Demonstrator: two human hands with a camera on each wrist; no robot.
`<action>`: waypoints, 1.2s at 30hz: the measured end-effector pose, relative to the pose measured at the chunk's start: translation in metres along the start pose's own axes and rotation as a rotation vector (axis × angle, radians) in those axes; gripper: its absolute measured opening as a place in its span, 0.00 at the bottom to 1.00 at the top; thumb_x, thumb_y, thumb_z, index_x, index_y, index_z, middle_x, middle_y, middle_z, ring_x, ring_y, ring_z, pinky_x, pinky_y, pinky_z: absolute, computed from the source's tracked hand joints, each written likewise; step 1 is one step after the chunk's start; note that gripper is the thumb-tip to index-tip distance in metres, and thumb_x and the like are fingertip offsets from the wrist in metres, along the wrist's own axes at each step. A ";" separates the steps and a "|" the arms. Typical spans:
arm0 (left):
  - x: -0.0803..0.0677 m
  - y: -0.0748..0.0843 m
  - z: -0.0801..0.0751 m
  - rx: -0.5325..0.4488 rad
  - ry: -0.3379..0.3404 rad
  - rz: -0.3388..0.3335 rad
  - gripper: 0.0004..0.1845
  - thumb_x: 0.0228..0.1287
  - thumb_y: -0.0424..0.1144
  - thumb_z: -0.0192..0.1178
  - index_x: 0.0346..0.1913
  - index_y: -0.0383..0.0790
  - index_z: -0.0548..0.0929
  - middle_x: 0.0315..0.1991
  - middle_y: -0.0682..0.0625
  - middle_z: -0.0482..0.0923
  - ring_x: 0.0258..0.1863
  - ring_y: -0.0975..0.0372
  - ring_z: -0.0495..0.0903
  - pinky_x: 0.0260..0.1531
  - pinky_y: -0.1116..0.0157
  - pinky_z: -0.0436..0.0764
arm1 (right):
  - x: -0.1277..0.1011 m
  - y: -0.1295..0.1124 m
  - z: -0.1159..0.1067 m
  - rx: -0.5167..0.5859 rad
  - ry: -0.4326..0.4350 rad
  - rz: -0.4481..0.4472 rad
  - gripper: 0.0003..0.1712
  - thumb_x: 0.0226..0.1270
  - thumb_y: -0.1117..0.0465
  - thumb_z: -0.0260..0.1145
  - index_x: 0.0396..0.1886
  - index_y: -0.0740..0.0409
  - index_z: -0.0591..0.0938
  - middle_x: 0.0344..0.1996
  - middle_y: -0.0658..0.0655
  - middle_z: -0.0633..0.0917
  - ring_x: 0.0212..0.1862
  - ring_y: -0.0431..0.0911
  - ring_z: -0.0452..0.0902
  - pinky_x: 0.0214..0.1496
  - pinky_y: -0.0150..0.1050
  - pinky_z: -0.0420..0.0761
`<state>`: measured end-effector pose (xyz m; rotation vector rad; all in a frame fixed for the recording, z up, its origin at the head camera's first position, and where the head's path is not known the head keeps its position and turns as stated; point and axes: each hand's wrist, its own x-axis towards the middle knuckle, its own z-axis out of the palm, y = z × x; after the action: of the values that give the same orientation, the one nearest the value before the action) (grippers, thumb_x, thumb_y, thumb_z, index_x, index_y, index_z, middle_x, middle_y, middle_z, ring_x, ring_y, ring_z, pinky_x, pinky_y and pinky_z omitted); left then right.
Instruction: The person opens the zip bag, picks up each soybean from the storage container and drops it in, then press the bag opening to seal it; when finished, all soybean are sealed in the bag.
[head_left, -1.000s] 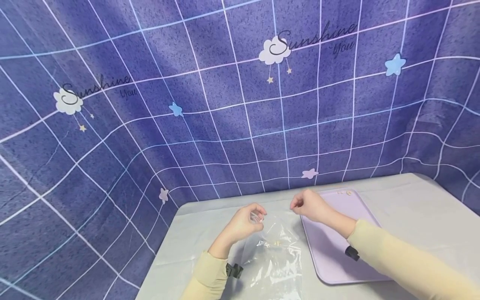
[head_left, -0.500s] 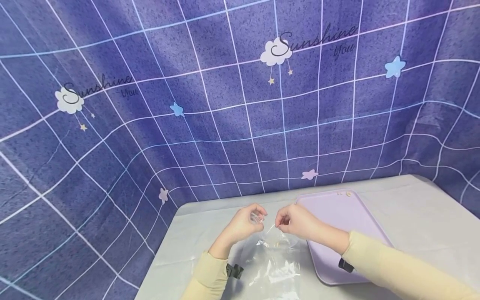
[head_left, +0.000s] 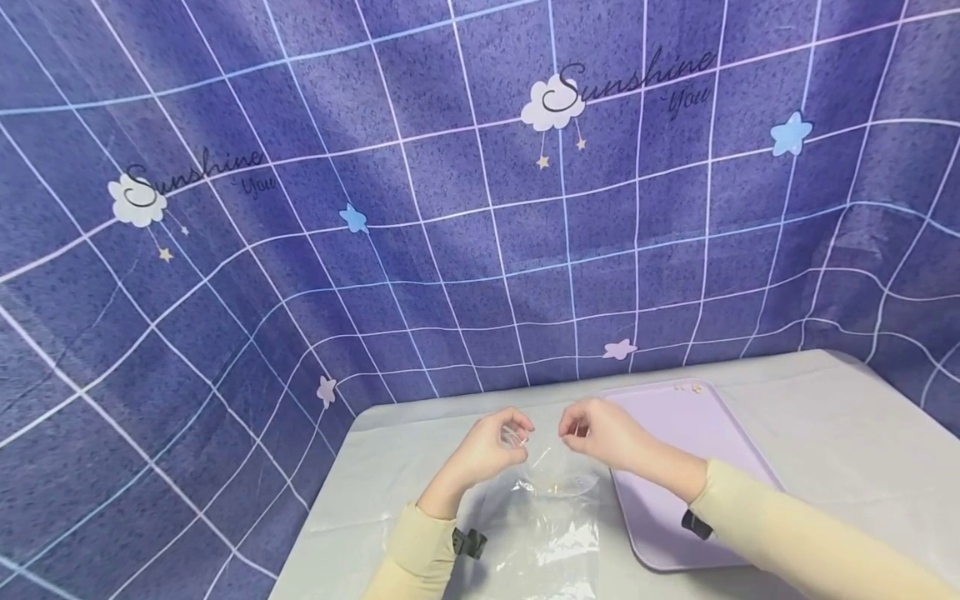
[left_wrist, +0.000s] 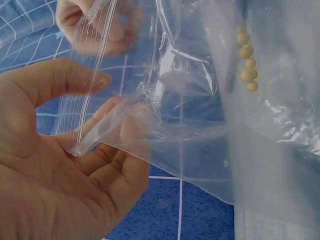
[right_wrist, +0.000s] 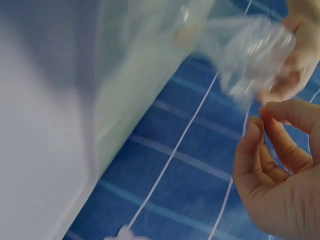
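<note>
A clear plastic zip bag (head_left: 558,546) hangs from my left hand (head_left: 483,450). In the left wrist view the thumb and curled fingers hold the bag's ridged zip edge (left_wrist: 95,75). Several small round pale-yellow beads (left_wrist: 246,52) show in a short row through the plastic. My right hand (head_left: 606,435) is just right of the bag's upper part, apart from the left hand. Its fingers (right_wrist: 245,155) are curled with the tips close together in the right wrist view, and nothing shows between them.
A lilac tray (head_left: 675,492) lies to the right on the grey-covered table (head_left: 855,450), partly under my right forearm. A few tiny pale pieces (head_left: 697,388) sit at its far edge. A purple gridded curtain (head_left: 480,250) stands behind the table.
My right hand came left from over the tray to the bag's upper part, then drew back slightly to the right. The left hand stays in place, and the bag's upper film has shifted.
</note>
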<state>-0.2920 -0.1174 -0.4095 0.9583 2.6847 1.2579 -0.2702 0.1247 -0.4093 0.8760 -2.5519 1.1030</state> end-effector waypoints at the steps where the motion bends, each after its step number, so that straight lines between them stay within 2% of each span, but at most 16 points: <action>1: 0.000 0.000 0.000 -0.002 0.001 -0.001 0.18 0.50 0.25 0.64 0.47 0.35 0.82 0.38 0.46 0.82 0.37 0.60 0.81 0.42 0.65 0.82 | 0.001 0.005 -0.004 -0.009 0.018 0.011 0.06 0.56 0.70 0.72 0.29 0.55 0.86 0.26 0.44 0.84 0.28 0.36 0.77 0.32 0.33 0.81; 7: -0.001 0.000 0.000 -0.005 0.002 0.000 0.18 0.49 0.24 0.64 0.47 0.35 0.82 0.38 0.46 0.81 0.37 0.60 0.81 0.41 0.65 0.81 | 0.002 0.049 -0.030 -0.084 0.131 0.156 0.02 0.56 0.69 0.71 0.30 0.62 0.86 0.28 0.52 0.87 0.30 0.44 0.83 0.33 0.39 0.84; 11: -0.002 -0.001 0.001 -0.007 0.002 -0.003 0.19 0.49 0.24 0.64 0.47 0.35 0.82 0.38 0.47 0.81 0.37 0.60 0.81 0.41 0.65 0.81 | -0.002 0.085 -0.048 -0.189 0.180 0.265 0.04 0.57 0.67 0.71 0.31 0.63 0.86 0.28 0.58 0.88 0.32 0.52 0.83 0.37 0.49 0.83; 16: -0.004 -0.002 0.001 -0.018 0.003 -0.005 0.19 0.49 0.24 0.65 0.47 0.35 0.82 0.38 0.46 0.81 0.37 0.59 0.81 0.41 0.65 0.81 | -0.015 0.131 -0.065 -0.282 0.180 0.446 0.10 0.56 0.64 0.68 0.36 0.67 0.85 0.34 0.66 0.87 0.37 0.62 0.82 0.44 0.60 0.80; 20: -0.004 -0.002 0.000 -0.015 0.000 -0.005 0.19 0.49 0.24 0.64 0.47 0.35 0.82 0.38 0.46 0.81 0.38 0.59 0.81 0.41 0.65 0.81 | -0.026 0.156 -0.076 -0.313 0.150 0.570 0.11 0.53 0.65 0.66 0.34 0.67 0.84 0.32 0.67 0.85 0.34 0.62 0.81 0.40 0.59 0.80; 23: -0.004 -0.001 -0.001 -0.012 -0.005 -0.003 0.18 0.50 0.25 0.64 0.48 0.34 0.82 0.39 0.46 0.81 0.38 0.60 0.81 0.42 0.64 0.81 | -0.030 0.166 -0.082 -0.335 0.119 0.602 0.04 0.51 0.66 0.63 0.23 0.64 0.79 0.23 0.63 0.81 0.28 0.57 0.76 0.31 0.55 0.79; 26: -0.002 0.001 -0.003 -0.011 -0.008 -0.002 0.18 0.51 0.25 0.64 0.48 0.35 0.82 0.39 0.45 0.82 0.38 0.62 0.80 0.42 0.64 0.82 | -0.032 0.170 -0.085 -0.368 0.101 0.596 0.08 0.50 0.68 0.61 0.15 0.59 0.75 0.19 0.61 0.79 0.25 0.56 0.74 0.27 0.53 0.78; 32: -0.001 0.003 -0.004 -0.038 -0.002 -0.011 0.18 0.51 0.24 0.64 0.48 0.36 0.82 0.39 0.46 0.82 0.37 0.62 0.80 0.41 0.65 0.81 | -0.031 0.176 -0.084 -0.404 0.081 0.618 0.08 0.54 0.72 0.55 0.23 0.69 0.80 0.31 0.76 0.83 0.29 0.61 0.78 0.32 0.60 0.81; 36: -0.002 0.001 -0.004 -0.044 0.003 -0.017 0.19 0.50 0.23 0.65 0.48 0.36 0.82 0.39 0.45 0.82 0.37 0.61 0.80 0.41 0.65 0.81 | -0.030 0.180 -0.082 -0.408 0.071 0.617 0.10 0.55 0.73 0.52 0.25 0.71 0.80 0.34 0.79 0.82 0.29 0.62 0.79 0.32 0.61 0.81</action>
<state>-0.2909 -0.1203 -0.4066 0.9269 2.6495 1.3099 -0.3573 0.2936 -0.4706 -0.0578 -2.9031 0.6618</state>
